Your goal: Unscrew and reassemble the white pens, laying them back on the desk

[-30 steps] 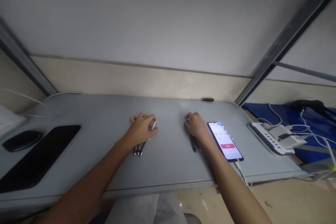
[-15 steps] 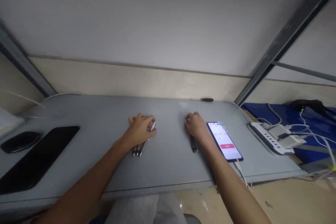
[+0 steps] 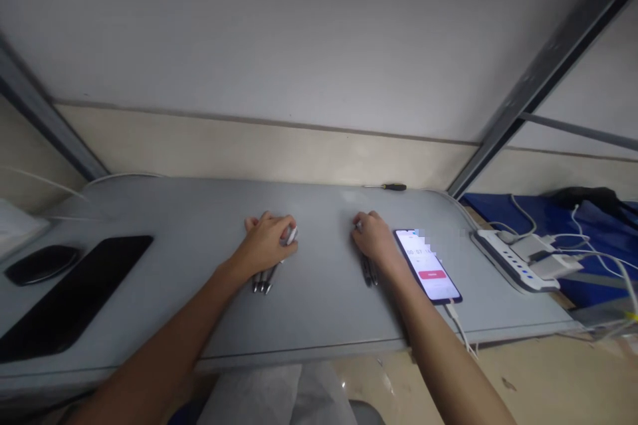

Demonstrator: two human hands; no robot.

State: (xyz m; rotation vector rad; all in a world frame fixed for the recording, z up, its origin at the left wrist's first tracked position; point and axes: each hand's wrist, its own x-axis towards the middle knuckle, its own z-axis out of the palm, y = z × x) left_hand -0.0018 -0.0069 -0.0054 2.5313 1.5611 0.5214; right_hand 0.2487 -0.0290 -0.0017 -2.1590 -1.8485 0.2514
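My left hand (image 3: 269,239) rests low over the grey table with its fingers curled round a few pens. The silver-tipped dark ends of the pens (image 3: 262,284) stick out below the palm, and a whitish piece (image 3: 291,235) shows between thumb and forefinger. To the right, my right hand (image 3: 371,234) is closed over the upper part of other dark pens (image 3: 369,273), whose lower ends emerge beside the wrist. Both hands cover much of what they grip. A lit phone (image 3: 429,267) showing a timer lies just right of my right wrist.
A screwdriver (image 3: 393,186) lies at the table's back edge. On the right are a white power strip (image 3: 513,262) with plugs and cables; a cable (image 3: 461,327) runs from the phone. A black flat slab (image 3: 80,295) and a dark oval object (image 3: 42,265) lie at left.
Both hands hold nearly the same places and grips. The view has shifted very slightly.
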